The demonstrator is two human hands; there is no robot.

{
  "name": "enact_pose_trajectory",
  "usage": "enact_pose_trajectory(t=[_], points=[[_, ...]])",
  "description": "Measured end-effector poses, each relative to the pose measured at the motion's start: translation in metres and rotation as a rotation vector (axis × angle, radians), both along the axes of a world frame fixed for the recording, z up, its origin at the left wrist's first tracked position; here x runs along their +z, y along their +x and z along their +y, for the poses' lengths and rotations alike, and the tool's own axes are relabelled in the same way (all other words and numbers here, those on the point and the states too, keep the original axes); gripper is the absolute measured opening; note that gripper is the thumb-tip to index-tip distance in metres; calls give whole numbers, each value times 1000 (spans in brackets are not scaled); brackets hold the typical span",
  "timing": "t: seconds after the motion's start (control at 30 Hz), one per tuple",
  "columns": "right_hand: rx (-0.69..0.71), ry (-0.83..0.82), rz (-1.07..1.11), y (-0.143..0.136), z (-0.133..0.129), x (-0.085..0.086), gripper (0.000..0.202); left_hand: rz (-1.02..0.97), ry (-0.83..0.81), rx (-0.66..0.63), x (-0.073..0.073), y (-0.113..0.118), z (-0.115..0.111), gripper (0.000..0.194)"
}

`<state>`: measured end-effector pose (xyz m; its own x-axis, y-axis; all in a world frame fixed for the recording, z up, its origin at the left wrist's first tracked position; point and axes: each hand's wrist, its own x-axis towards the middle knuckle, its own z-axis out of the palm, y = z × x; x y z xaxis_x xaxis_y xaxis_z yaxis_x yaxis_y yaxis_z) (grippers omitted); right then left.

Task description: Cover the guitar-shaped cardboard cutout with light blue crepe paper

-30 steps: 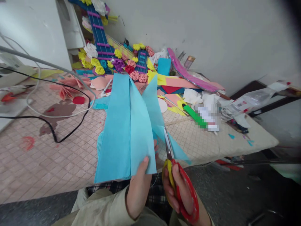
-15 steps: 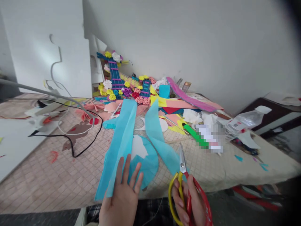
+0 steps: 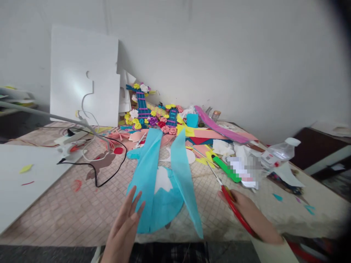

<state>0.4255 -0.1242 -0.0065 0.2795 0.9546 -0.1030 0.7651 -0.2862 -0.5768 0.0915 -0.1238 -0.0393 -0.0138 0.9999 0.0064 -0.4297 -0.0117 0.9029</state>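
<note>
My left hand (image 3: 124,223) is open, fingers spread, at the lower left edge of a long folded blue paper strip (image 3: 149,164). My right hand (image 3: 244,210) is wrapped round the red and yellow handles of the scissors (image 3: 229,201), whose blades point up and left over the table. Between the hands, a second blue strip (image 3: 183,175) lies twisted down to the table's front edge. Under the strips is a rounded blue paper piece (image 3: 167,210) with a white piece (image 3: 162,179) showing on it.
Paper flowers (image 3: 166,128) and a green cutter (image 3: 225,168) lie beyond the strips. A clear plastic bottle (image 3: 282,151) is at the right. Black cable (image 3: 120,166) loops at the left, beside a white board (image 3: 24,175).
My right hand has moved right and turned with the scissors. My left hand has shifted left and turned side-on. The lower end of the second strip now hangs nearer the front edge. The view has shifted.
</note>
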Motion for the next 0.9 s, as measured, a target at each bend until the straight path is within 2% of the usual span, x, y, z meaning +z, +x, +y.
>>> enact_pose_trajectory(t=[0.07,0.1,0.2,0.3,0.43,0.57,0.67,0.77,0.83,0.9], points=[[21,-13,-161,12,24,-6,29,404,6,-100,0,-14,7,44],[29,-19,-215,15,33,-11,26,600,29,-103,-2,-20,11,51],[38,-9,-291,18,44,-22,22,1082,149,28,-10,-32,24,69],[70,1,-344,20,38,-23,24,1295,171,153,-16,-37,36,72],[64,9,-373,31,28,-13,31,1153,107,114,-14,-48,48,74],[44,90,-222,25,39,6,43,838,25,-28,-6,-67,58,79],[178,101,-111,-5,59,28,42,558,-54,-109,4,-77,57,75],[447,79,-86,-50,85,51,38,277,-139,-317,12,-84,47,68],[554,63,-105,-80,107,60,34,151,-145,-424,9,-88,36,62],[669,9,-149,-108,134,59,27,121,-117,-435,0,-90,24,60]])
